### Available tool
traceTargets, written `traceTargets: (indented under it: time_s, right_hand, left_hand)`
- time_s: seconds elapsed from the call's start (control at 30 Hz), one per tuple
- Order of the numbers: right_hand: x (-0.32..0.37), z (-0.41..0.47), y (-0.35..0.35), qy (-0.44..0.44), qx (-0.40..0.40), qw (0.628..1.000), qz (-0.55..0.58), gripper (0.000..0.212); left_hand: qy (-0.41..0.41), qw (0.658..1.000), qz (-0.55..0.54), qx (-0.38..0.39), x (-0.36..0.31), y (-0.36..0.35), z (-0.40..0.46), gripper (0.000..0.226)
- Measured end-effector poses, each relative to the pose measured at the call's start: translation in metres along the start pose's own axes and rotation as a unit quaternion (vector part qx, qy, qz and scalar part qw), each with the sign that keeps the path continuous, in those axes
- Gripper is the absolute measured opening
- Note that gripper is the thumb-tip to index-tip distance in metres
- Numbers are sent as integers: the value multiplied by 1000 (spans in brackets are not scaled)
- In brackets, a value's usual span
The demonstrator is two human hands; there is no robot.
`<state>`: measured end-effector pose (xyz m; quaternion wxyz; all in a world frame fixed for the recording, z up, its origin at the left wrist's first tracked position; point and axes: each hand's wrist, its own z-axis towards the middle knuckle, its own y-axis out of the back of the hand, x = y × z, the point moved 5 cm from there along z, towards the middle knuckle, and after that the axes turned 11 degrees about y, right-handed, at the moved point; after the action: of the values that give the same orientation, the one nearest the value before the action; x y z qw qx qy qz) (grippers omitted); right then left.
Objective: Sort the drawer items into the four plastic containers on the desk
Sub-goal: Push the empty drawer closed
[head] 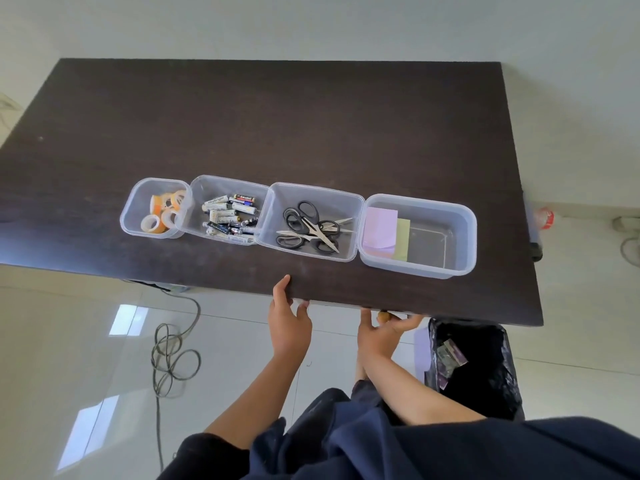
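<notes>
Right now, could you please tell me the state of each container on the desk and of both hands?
Tape container: lidless, holds tape rolls.
Battery container: lidless, holds batteries.
Scissors container: lidless, holds scissors.
Sticky-note container: lidless, part-filled with sticky notes.
Left hand: open, fingertips on the desk edge.
Right hand: fingers under the desk edge, at a small yellowish thing; grip unclear.

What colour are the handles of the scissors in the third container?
Black handles, with silver blades; the scissors show clearly in the head view.
</notes>
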<state>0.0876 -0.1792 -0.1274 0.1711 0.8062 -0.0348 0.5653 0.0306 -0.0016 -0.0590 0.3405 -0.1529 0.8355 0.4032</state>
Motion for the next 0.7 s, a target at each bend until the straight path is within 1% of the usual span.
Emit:
traceTargets:
  time_s: [0.13, 0.23, 0.3, 0.4, 0.5, 0.57, 0.63, 0.7]
  right_hand:
    - [1, 8, -6, 20, 6, 1000, 0, 106]
    - [0, 12, -9, 0, 13, 1000, -1, 100]
    - [-4, 16, -10, -24, 19, 999, -24, 89]
    - [-14, 23, -11, -45, 55, 995, -66, 75]
    - [-17, 24, -9, -52, 111, 985, -120, 64]
    - [-13, 21, -9, -54, 126, 983, -122, 65]
    - [-5, 18, -7, -54, 116, 987, -95, 70]
    - [3, 12, -1, -58, 136, 985, -87, 71]
  left_hand:
    - [7, 1000, -9, -5, 1, 0, 0, 58]
    - [9, 1000, -9, -7, 1, -1, -1, 58]
    - [6, 1000, -9, -6, 0, 0, 0, 58]
    - [-5, 1000, -1, -3, -2, 2, 0, 57]
    - [-11, 1000, 9, 4, -1, 2, -2, 57]
    - [-15, 1000, 16, 7, 0, 4, -3, 57]
    - [-21, 999, 25, 12, 0, 5, -3, 58]
    - [-39, 998, 50, 19, 3, 5, -7, 61]
